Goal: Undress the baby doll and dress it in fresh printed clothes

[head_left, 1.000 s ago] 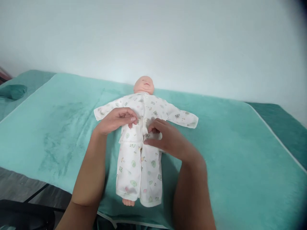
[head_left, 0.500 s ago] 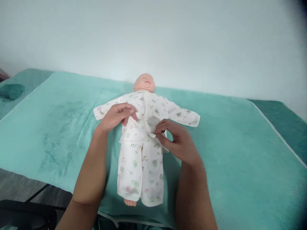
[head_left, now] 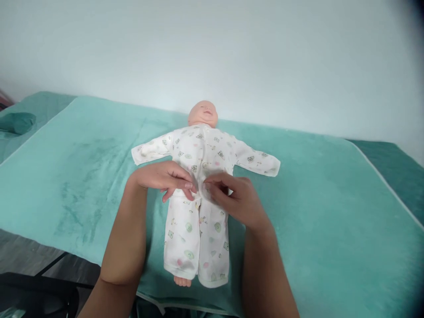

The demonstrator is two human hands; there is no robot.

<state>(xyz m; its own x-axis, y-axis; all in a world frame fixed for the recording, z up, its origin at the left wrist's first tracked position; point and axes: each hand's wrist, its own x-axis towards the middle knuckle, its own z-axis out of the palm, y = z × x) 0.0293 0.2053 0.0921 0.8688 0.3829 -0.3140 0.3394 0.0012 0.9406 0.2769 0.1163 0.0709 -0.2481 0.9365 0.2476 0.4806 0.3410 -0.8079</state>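
Note:
A baby doll [head_left: 202,113] lies on its back, its arms spread out to the sides. It wears a white printed baby shirt [head_left: 213,148] and matching baby pants [head_left: 213,240]; one foot shows below a pant leg. At the lower front of the shirt, my right hand [head_left: 233,194] pinches the edge of one flap between thumb and fingers. Opposite it, close by, my left hand [head_left: 167,179] has its thumb and forefinger closed at the other flap's lower edge, with the remaining fingers bent beneath. The fastening between the fingertips is hidden.
A green cloth [head_left: 314,212] covers the table under the doll. Behind it rises a pale wall [head_left: 212,48]. A darker green cloth [head_left: 391,163] shows at the right end. At the lower left is a black object [head_left: 36,291] by the floor.
My left hand has moved down and right from the shirt's chest to its lower front. My right hand has drawn the flap edge left toward the middle, bringing both hands close together.

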